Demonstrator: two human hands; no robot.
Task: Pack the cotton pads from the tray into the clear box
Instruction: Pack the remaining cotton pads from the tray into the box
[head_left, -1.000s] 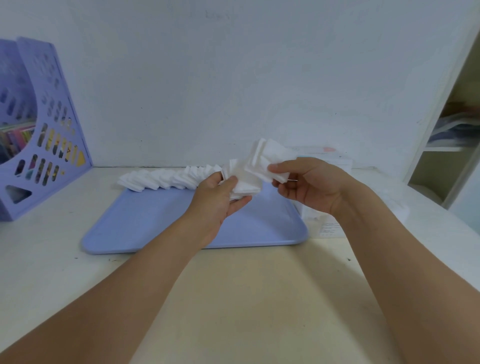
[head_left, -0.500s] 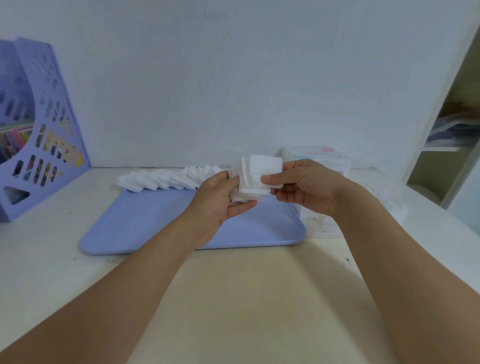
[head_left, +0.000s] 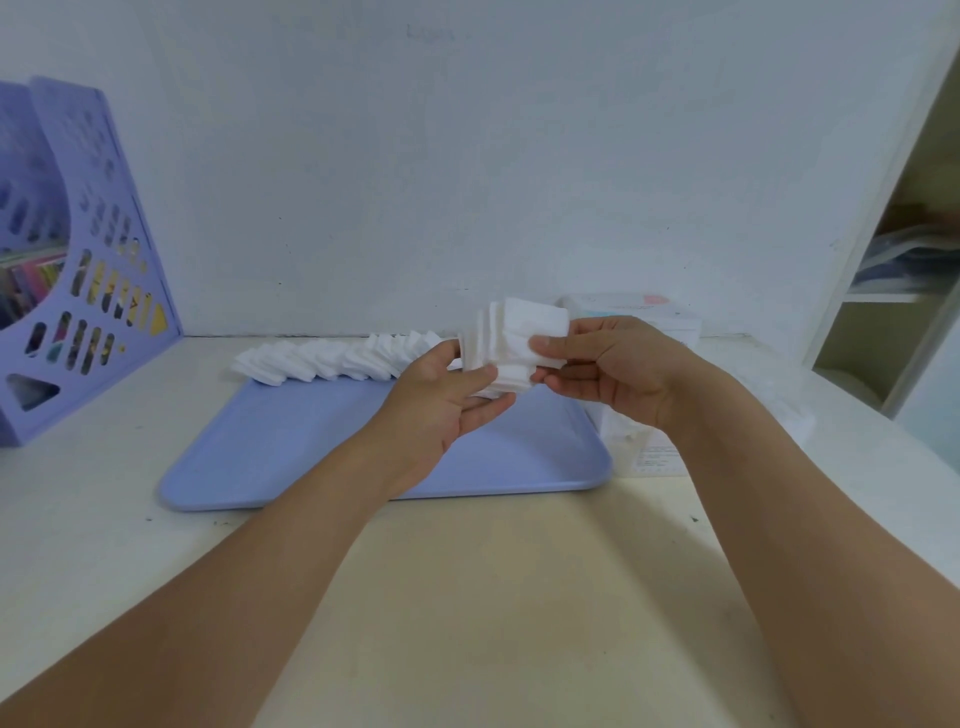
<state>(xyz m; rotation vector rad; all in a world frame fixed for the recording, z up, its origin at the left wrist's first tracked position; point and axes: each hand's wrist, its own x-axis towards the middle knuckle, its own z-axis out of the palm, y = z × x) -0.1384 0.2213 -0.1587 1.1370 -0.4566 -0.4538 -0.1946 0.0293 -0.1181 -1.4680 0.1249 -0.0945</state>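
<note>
Above the tray's far right portion, both hands meet on one bunch of pads:

Right hand (head_left: 613, 371): thumb on the near face and fingers curled behind, pinching the right edge of the held stack; forearm entering from 5 o'clock.

Left hand (head_left: 441, 402): palm turned up, thumb and fingers closed on the stack's lower left corner; forearm entering from 7 o'clock.

Held stack (head_left: 511, 340): white square cotton pads, fanned so several edges show, raised off the tray between the two hands.

Row of pads (head_left: 332, 358): remaining white pads, overlapping and leaning like shingles, along the tray's far edge, running from the left hand toward 9 o'clock.

Tray (head_left: 291, 447): pale blue, rounded corners, lying flat on the table below the hands.

Clear box (head_left: 654, 457): at 3 o'clock from the tray, just beside its right edge, mostly hidden by the right wrist; a printed label shows on its near side; contents cannot be told.

Wipes pack (head_left: 649, 312): white with a pink mark, against the wall behind the right hand.

Table (head_left: 493, 597): cream, bearing everything.

File holder (head_left: 78, 270): lilac, perforated, at 10 o'clock, coloured papers inside.

Shelf unit (head_left: 904, 291): at 2 o'clock, blurred items on it.
</note>
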